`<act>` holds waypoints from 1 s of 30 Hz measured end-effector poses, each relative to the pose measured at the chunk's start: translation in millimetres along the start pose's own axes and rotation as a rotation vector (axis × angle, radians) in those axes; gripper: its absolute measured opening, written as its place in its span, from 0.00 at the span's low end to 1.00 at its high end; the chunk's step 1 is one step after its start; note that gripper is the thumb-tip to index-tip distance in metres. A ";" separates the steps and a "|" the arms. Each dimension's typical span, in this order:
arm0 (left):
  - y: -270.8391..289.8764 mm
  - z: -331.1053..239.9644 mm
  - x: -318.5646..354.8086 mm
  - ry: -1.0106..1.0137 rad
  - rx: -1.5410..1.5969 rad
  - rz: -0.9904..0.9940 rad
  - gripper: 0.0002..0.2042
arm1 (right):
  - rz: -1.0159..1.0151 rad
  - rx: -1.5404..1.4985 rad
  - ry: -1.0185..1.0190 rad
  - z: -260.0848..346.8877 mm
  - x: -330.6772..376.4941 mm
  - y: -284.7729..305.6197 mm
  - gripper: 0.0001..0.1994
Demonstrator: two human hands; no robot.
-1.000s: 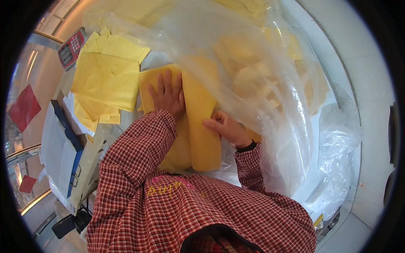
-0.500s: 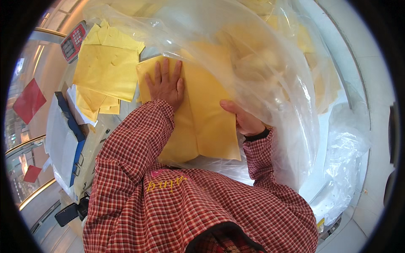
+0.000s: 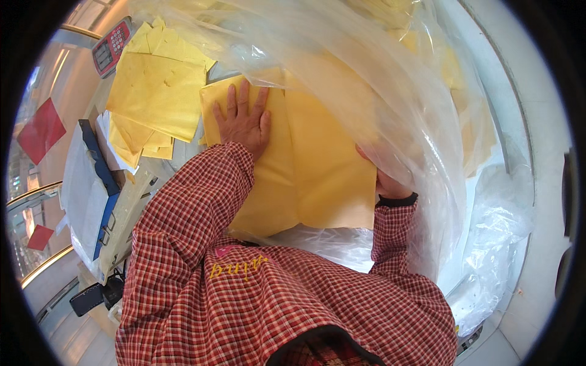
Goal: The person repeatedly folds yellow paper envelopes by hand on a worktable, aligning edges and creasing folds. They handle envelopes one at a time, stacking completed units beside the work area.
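One large clear plastic bag (image 3: 390, 91) covers the upper and right part of the work surface, its film draped over a mass of yellow sheets inside. Below its edge lies a yellow sheet (image 3: 317, 165), folded along a vertical crease into two panels, resting flat in front of the person. A separate pile of yellow sheets (image 3: 155, 91) sits to the left, just beside the folded one, with a blue-edged white tray (image 3: 91, 189) further left. A second crumpled clear bag (image 3: 494, 244) lies at the right. The left hand (image 3: 244, 119) is released: palm flat, fingers spread, pressing down on the left panel near its top edge. The right hand (image 3: 387, 180) sits at the right edge of the sheet, partly under the bag film; whether it grasps the sheet cannot be told. A red handheld device with keys (image 3: 111, 47) lies at the upper left
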State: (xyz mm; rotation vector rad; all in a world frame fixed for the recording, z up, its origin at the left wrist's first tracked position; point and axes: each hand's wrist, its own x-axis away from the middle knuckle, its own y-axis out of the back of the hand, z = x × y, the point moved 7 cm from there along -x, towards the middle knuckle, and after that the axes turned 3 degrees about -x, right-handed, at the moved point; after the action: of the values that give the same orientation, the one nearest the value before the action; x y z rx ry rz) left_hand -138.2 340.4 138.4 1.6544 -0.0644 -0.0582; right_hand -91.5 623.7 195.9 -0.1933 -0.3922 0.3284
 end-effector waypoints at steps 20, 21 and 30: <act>11.4 -10.4 42.4 -0.307 0.178 -0.286 0.29 | -0.073 -0.143 -0.229 66.9 6.5 -66.9 0.14; 11.5 -26.1 58.2 -0.380 0.290 -0.209 0.28 | -0.023 -0.079 -0.285 65.2 -4.0 -95.1 0.14; 14.9 -48.9 130.0 -0.925 0.431 0.370 0.27 | 0.069 1.005 0.572 173.6 -131.9 -315.5 0.18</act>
State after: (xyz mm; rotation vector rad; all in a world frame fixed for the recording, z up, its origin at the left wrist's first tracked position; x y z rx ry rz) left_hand -4.9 377.7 157.5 1.8852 -1.1452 -0.5547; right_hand -189.9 305.4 386.0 0.6776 0.3692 0.4828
